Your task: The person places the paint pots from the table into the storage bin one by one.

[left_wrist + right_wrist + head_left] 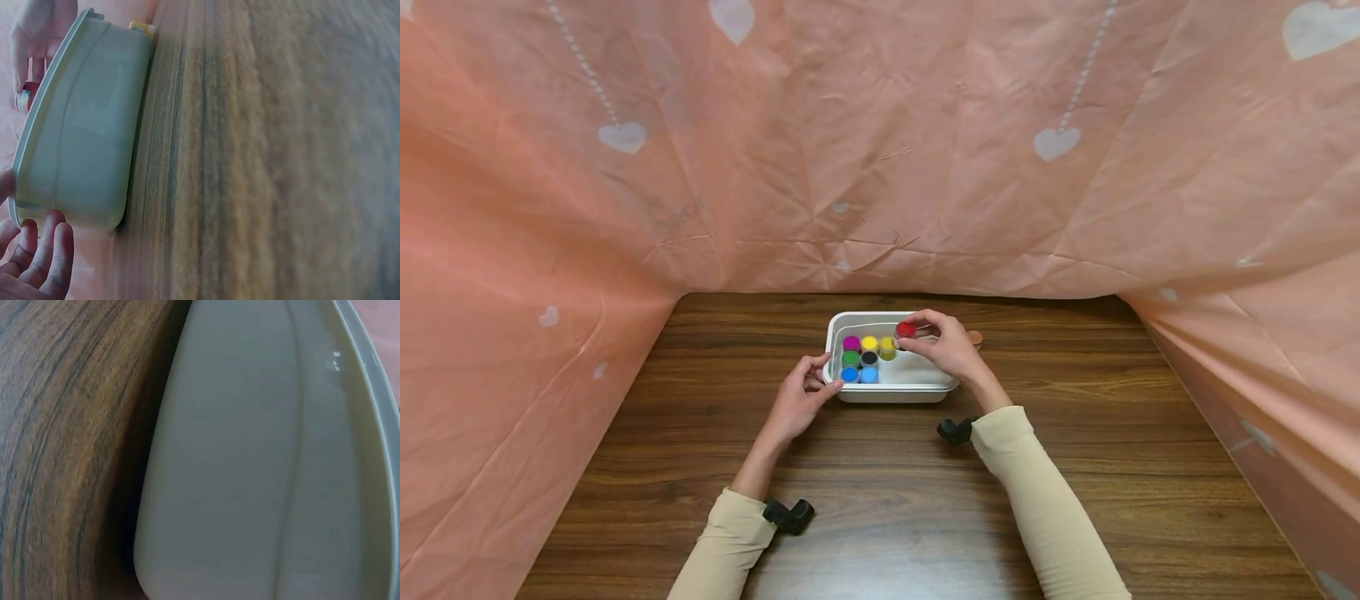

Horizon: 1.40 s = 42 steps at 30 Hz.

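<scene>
A white plastic tub [895, 387] stands on the table, holding several small paint pots in its left part: purple [851, 343], yellow [869, 343], darker yellow [887, 347], green [850, 359], black [869, 359], blue [849, 376] and light blue [868, 376]. My right hand [951, 346] pinches a red-lidded paint pot [906, 331] between thumb and fingers above the tub, beside the darker yellow one. With thumb at the front rim and fingers along the end wall, my left hand [800, 396] holds the tub's left end. The left wrist view shows curled fingers [53, 256] at that wall.
An orange-brown pot [975, 338] sits on the wooden table [865, 467] just right of the tub, partly behind my right hand. Pink cloth [880, 167] with white hearts hangs behind the table and along both sides. Only the tub's outer wall [225, 456] and table fill the right wrist view.
</scene>
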{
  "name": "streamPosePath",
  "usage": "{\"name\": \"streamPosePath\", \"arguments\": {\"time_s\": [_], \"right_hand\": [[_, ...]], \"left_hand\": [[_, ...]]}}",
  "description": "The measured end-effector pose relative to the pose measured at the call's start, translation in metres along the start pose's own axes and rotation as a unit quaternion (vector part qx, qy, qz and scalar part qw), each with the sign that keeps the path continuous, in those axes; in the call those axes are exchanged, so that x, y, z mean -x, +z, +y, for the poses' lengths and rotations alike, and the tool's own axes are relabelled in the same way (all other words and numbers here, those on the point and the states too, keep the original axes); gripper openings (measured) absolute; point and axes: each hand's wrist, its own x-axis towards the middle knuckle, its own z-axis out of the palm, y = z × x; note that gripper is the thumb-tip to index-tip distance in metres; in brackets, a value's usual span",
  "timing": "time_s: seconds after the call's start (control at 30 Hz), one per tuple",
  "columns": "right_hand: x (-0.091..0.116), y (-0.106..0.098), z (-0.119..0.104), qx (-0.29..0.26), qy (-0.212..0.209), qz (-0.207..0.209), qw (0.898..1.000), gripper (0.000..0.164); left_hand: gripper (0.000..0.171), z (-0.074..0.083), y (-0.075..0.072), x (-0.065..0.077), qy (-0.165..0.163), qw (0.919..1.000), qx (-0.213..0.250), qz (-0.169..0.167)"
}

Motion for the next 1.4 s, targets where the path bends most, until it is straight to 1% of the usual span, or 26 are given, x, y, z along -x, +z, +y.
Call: {"name": "streamPosePath", "arguments": {"time_s": [0.13,0.33,0.57,0.67,0.8,0.9,1.0,1.2,1.4], "right_hand": [[-0.005,0.005,0.003,0.012,0.001,-0.011,1.000,0.033],[-0.013,0.009,0.001,0.009,0.005,-0.021,1.000,0.036],[-0.020,0.016,0.007,0.004,0.007,-0.039,0.999,0.037],[-0.021,0.020,0.009,0.010,0.016,-0.039,0.999,0.038],[-0.024,0.023,0.010,0.006,0.032,-0.038,0.999,0.038],[-0.026,0.025,0.011,0.017,0.036,-0.043,0.998,0.038],[-0.028,0.026,0.012,0.045,0.032,-0.046,0.997,0.036],[-0.029,0.027,0.015,0.088,0.027,-0.036,0.995,0.035],[-0.028,0.026,0.019,0.105,0.047,-0.033,0.993,0.035]], "left_hand": [[0.052,0.000,0.000,0.000,0.001,1.0000,0.001,0.002],[0.054,0.000,0.000,-0.003,0.008,0.9999,0.005,0.006],[0.054,0.000,-0.001,-0.003,0.002,0.9999,0.008,0.008],[0.055,0.000,-0.002,-0.002,0.002,0.9999,0.009,0.008],[0.055,-0.001,-0.003,-0.003,0.004,0.9999,0.012,0.007],[0.055,-0.002,-0.004,-0.003,0.005,0.9999,0.013,0.007],[0.054,-0.002,-0.005,-0.003,0.003,0.9999,0.010,0.007],[0.052,-0.002,-0.004,0.000,0.007,0.9999,0.007,0.006],[0.051,0.025,-0.002,0.010,-0.007,0.9998,0.020,-0.003]]}}
